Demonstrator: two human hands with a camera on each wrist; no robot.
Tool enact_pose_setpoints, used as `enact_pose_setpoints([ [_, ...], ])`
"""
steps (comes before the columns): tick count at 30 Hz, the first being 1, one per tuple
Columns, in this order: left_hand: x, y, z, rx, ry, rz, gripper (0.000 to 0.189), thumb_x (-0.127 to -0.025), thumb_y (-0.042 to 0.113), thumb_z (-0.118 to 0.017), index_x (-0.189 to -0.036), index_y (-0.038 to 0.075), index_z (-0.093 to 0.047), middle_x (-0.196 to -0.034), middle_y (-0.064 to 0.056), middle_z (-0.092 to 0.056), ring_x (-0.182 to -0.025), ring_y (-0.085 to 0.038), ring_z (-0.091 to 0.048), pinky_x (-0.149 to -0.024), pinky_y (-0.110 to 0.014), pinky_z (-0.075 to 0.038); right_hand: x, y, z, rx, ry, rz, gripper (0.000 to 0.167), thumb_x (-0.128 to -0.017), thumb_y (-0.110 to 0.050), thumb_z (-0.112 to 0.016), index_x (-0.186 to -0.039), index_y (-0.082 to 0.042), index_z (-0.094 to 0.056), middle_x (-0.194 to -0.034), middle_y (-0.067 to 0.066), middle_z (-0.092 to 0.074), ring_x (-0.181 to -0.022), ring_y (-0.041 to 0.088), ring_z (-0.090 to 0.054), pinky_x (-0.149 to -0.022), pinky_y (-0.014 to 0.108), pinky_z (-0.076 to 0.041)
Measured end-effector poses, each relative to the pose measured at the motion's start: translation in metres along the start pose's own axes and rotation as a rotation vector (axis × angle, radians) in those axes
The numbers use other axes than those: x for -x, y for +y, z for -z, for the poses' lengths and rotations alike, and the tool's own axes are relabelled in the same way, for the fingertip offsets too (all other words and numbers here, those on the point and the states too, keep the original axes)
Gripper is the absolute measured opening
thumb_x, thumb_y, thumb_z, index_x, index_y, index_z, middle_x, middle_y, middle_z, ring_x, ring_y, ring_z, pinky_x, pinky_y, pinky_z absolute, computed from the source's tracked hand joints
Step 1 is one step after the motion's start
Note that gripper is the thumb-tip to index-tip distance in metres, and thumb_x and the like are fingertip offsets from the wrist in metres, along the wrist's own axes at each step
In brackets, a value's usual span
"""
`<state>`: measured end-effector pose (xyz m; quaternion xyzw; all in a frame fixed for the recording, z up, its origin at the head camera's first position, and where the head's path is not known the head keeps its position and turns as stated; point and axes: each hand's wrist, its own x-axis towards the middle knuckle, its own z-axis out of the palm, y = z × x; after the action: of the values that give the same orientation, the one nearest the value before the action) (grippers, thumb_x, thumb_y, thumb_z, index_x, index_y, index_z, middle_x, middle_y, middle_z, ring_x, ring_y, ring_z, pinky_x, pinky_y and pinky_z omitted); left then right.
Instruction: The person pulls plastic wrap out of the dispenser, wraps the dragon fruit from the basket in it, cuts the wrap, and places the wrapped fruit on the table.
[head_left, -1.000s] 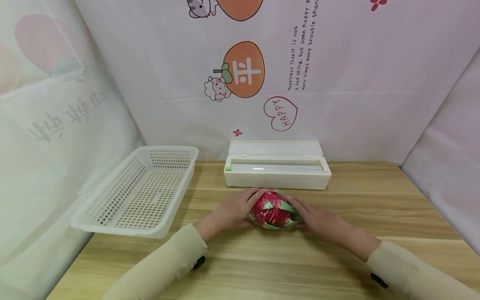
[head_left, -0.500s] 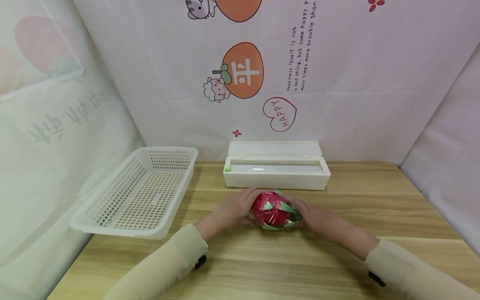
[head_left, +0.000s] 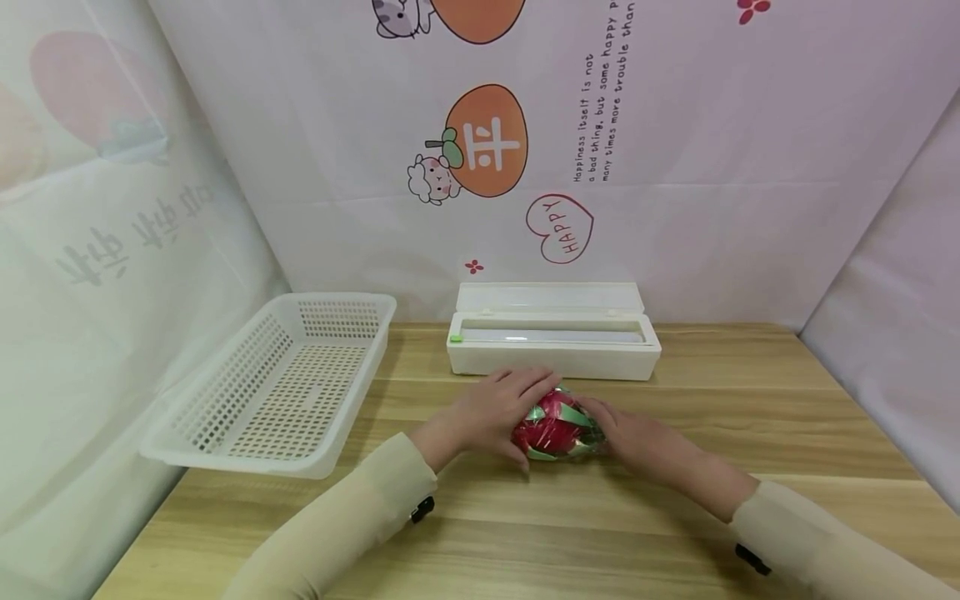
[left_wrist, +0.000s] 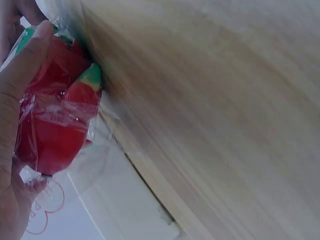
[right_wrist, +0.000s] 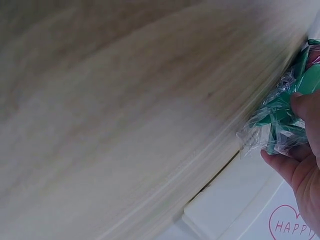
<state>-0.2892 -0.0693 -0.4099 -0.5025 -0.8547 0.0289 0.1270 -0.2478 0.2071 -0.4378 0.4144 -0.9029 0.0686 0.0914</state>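
A red dragon fruit with green leaf tips [head_left: 553,429], wrapped in clear cling film, lies on the wooden table in the head view. My left hand [head_left: 497,415] grips its left end, fingers over the top and thumb at the front. The left wrist view shows the red body of the dragon fruit [left_wrist: 55,130] under wrinkled film. My right hand [head_left: 647,446] holds the opposite end. Up close, its thumb and fingers [right_wrist: 282,167] hold the green leafy end, where loose film [right_wrist: 265,127] bunches up. The underside of the fruit is hidden.
Behind the fruit stands a white cling film box [head_left: 555,358] with its lid raised and a roll inside. A white perforated basket [head_left: 330,450] sits at the left. Printed white sheeting [head_left: 712,167] encloses the table [head_left: 570,533] at the back and sides.
My left hand has slid right and over the top of the dragon fruit, covering more of it, and its thumb now shows in front. The right hand stays nearly still.
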Motion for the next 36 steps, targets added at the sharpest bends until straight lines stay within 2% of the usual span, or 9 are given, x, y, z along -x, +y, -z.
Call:
enact_pose_setpoints([
  [3, -0.001, 0.001, -0.001, 0.010, -0.013, 0.008, 0.131, -0.058, 0.077, -0.072, -0.155, 0.011, -0.015, -0.152, -0.007, -0.030, -0.137, -0.019, -0.030, -0.110, -0.040, -0.030, 0.000, 0.000, -0.001, 0.004, 0.007, 0.005, 0.076, -0.091, -0.006, -0.065, -0.150, -0.003, -0.017, -0.133, 0.025, -0.051, -0.083, 0.025, -0.068, -0.060, 0.028, -0.056],
  [11, 0.004, 0.000, -0.006, 0.023, 0.033, -0.003, 0.128, -0.057, 0.069, -0.080, -0.154, 0.012, -0.019, -0.149, -0.007, -0.034, -0.135, -0.020, -0.033, -0.108, -0.039, -0.034, 0.001, 0.001, -0.002, -0.016, 0.010, 0.000, 0.076, -0.092, -0.006, -0.065, -0.150, -0.004, -0.016, -0.134, 0.024, -0.050, -0.093, 0.029, -0.067, -0.066, 0.033, -0.058],
  [18, 0.009, -0.003, -0.015, 0.006, 0.098, -0.026, 0.111, -0.069, 0.054, -0.082, -0.152, 0.013, -0.021, -0.147, -0.010, -0.035, -0.133, -0.023, -0.037, -0.109, -0.037, -0.033, 0.000, 0.002, -0.004, -0.010, 0.019, -0.001, 0.072, -0.093, -0.006, -0.063, -0.149, -0.002, -0.018, -0.133, 0.025, -0.051, -0.102, 0.033, -0.064, -0.070, 0.039, -0.058],
  [24, 0.010, -0.002, -0.018, -0.002, 0.123, -0.016, 0.106, -0.071, 0.049, -0.083, -0.149, 0.007, -0.024, -0.142, -0.012, -0.039, -0.129, -0.023, -0.041, -0.106, -0.034, -0.038, -0.001, 0.001, -0.005, 0.011, 0.027, -0.018, 0.069, -0.093, -0.004, -0.062, -0.147, -0.002, -0.020, -0.131, 0.025, -0.052, -0.104, 0.033, -0.063, -0.068, 0.038, -0.058],
  [28, 0.011, -0.003, -0.020, -0.011, 0.139, -0.025, 0.105, -0.071, 0.051, -0.082, -0.146, 0.003, -0.027, -0.141, -0.012, -0.040, -0.127, -0.023, -0.042, -0.108, -0.033, -0.035, -0.001, 0.001, -0.006, 0.009, 0.023, -0.032, 0.071, -0.092, -0.004, -0.063, -0.148, -0.004, -0.019, -0.131, 0.026, -0.052, -0.108, 0.036, -0.061, -0.070, 0.039, -0.058],
  [32, 0.014, -0.004, -0.018, 0.036, 0.132, 0.017, 0.108, -0.069, 0.049, -0.085, -0.146, 0.000, -0.028, -0.139, -0.013, -0.041, -0.126, -0.024, -0.045, -0.109, -0.033, -0.034, 0.000, 0.001, -0.006, 0.009, 0.018, -0.035, 0.072, -0.092, -0.004, -0.063, -0.149, -0.004, -0.017, -0.131, 0.027, -0.051, -0.107, 0.037, -0.061, -0.070, 0.039, -0.058],
  [36, 0.019, -0.004, -0.016, 0.081, 0.055, 0.129, 0.115, -0.066, 0.044, -0.088, -0.148, -0.001, -0.022, -0.139, -0.016, -0.043, -0.123, -0.026, -0.049, -0.106, -0.034, -0.038, 0.000, 0.001, -0.006, 0.007, 0.018, -0.035, 0.071, -0.093, -0.004, -0.061, -0.149, -0.004, -0.017, -0.132, 0.027, -0.051, -0.106, 0.037, -0.062, -0.068, 0.038, -0.058],
])
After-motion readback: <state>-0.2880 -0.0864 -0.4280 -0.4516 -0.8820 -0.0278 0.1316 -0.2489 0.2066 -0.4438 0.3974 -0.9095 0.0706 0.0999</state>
